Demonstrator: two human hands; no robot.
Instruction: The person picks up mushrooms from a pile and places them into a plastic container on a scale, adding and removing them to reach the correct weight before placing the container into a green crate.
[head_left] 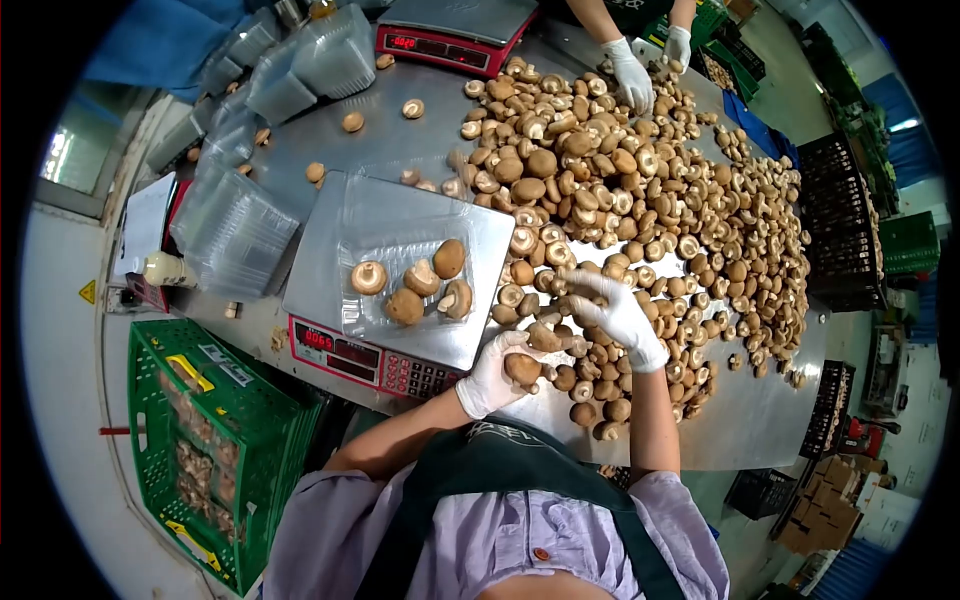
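Observation:
My left hand (492,377), in a white glove, is closed around brown mushrooms (522,369) just right of the scale's keypad. My right hand (612,315), also gloved, reaches over the near edge of the mushroom pile (640,190), its fingers apart and nothing visible held between them. On the metal plate of the red scale (480,330) lies a clear plastic tray (390,322) with several mushrooms in it, some stem up. The scale's red display is lit.
Stacked clear trays (235,235) stand at the left, more (310,70) at the upper left. Another scale (455,25) is at the top. A co-worker's gloved hands (630,78) touch the pile's far side. A green crate (270,430) with packed mushrooms stands lower left.

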